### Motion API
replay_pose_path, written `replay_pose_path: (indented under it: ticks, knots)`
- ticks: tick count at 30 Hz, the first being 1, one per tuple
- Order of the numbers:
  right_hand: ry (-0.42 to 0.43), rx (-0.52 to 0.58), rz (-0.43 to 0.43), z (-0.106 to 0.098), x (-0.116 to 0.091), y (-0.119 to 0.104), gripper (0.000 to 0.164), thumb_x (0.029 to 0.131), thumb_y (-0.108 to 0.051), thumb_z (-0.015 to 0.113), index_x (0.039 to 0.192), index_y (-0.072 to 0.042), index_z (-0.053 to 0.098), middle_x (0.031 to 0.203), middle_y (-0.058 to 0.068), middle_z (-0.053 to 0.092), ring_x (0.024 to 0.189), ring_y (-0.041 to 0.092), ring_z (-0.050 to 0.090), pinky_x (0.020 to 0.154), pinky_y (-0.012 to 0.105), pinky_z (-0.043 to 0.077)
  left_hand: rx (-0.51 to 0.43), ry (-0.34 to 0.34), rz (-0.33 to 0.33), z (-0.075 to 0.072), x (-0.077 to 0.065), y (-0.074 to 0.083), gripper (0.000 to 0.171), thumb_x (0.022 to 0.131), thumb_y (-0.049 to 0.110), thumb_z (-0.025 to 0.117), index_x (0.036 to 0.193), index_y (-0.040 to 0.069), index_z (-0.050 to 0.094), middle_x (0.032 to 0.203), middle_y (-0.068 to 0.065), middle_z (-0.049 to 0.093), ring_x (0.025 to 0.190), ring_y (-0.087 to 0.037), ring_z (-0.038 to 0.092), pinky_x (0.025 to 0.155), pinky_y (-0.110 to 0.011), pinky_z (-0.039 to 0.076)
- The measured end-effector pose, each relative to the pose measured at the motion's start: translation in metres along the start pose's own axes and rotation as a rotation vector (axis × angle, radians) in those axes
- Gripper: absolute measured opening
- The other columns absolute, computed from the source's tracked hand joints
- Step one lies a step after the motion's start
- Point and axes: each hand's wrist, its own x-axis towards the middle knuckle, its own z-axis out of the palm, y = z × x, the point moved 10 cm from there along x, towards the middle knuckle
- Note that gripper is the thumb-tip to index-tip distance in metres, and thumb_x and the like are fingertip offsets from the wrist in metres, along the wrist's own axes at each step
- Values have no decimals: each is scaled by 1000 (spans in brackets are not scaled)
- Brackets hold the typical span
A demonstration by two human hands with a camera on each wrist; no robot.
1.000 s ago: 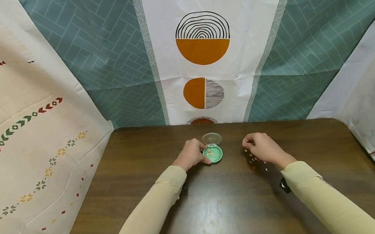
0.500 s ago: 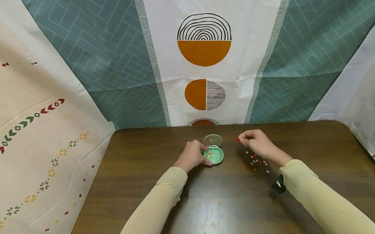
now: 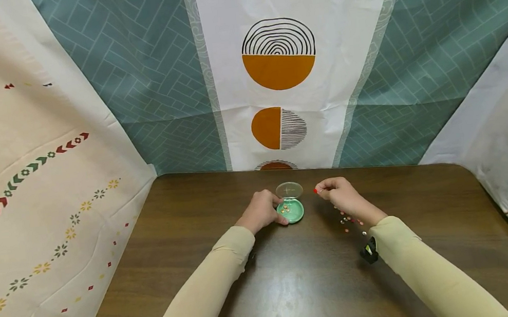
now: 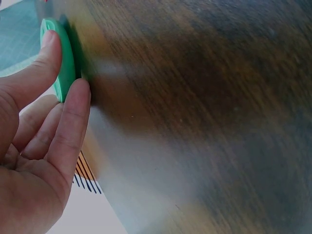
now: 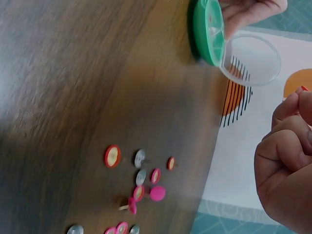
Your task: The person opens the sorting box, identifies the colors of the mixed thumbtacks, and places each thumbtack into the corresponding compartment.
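Observation:
My left hand (image 3: 261, 210) grips the left side of a small round green case (image 3: 295, 216), thumb at the near edge and fingers behind. The case's clear lid (image 3: 289, 190) stands open at the back, and a few thumbtacks (image 3: 285, 209) lie inside. To the right of the case, my right hand (image 3: 344, 196) pinches a red thumbtack (image 3: 315, 191) between thumb and fingertip, above the table. Its edge shows between the fingers in the right wrist view. In the left wrist view, the thumb (image 4: 44, 61) presses the green wall of the case.
Several loose thumbtacks, among them a red-rimmed one (image 5: 112, 156) and a pink one (image 5: 157, 193), are scattered below the right hand; some lie point up. The dark wooden table (image 3: 277, 290) meets a patterned cloth (image 3: 167, 85) at its back edge.
The right hand has risen from the scattered thumbtacks with a red one and moved left towards the case. The left hand keeps its hold on the case.

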Motion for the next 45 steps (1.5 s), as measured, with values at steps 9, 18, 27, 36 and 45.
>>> replay_pose_path:
  ticks: [9,18,27,36,45]
  knots:
    - [-12,67,19,9,8,-8,20,91,-16,55,103,-3,64,103,13,59,72,17,46,61,30,39,9,0,-1,-2,0,0,61,54,32,88,109,12,69,107,6,64,97,-10,56,75,-19,43]
    - [-36,133,70,9,13,-3,23,92,-19,54,107,-4,63,69,0,43,52,12,31,46,27,28,9,7,-2,-3,3,0,60,54,31,88,108,14,70,109,6,63,98,-11,55,75,-19,43]
    - [-48,113,51,15,22,-13,27,93,-22,55,109,-2,63,73,0,45,55,13,33,49,27,29,10,25,26,-8,6,4,60,53,30,89,108,11,70,106,6,64,94,-9,56,74,-18,42]
    - [-42,58,28,35,25,-15,25,92,-19,55,104,1,64,91,4,57,75,17,44,63,30,37,16,15,32,-7,5,4,62,53,31,89,108,10,70,107,6,64,93,-10,57,72,-19,43]
    - [13,-227,-86,66,27,-22,18,92,-23,58,91,-9,70,83,2,65,71,15,52,59,30,43,21,11,27,-2,3,0,59,55,31,89,107,11,70,104,7,65,94,-10,57,74,-18,42]
